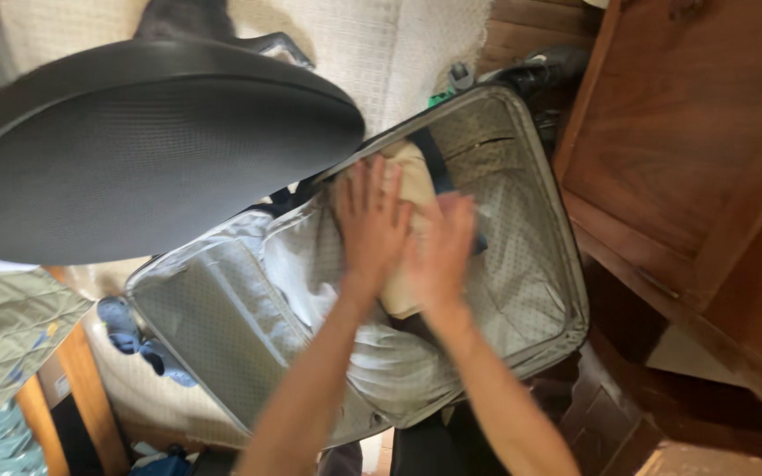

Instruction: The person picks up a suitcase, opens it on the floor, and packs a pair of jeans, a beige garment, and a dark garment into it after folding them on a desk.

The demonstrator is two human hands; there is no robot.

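Note:
An open grey suitcase [540, 291] with dotted lining lies below me. Inside it sit pale folded clothes [306, 264] and a beige folded garment [416, 181]. My left hand [370, 220] lies flat, fingers spread, on the beige garment and the pale cloth. My right hand [441, 251] presses flat beside it on the same beige garment, slightly blurred. Neither hand grips anything. A dark strap [434, 159] crosses the case behind the garment.
A black office chair seat [143, 150] overhangs the suitcase's upper left. A wooden cabinet [690, 150] stands at the right. A white woven cover [399, 44] lies behind. A quilted green cloth [2, 344] and blue clothes [130, 330] lie at the left.

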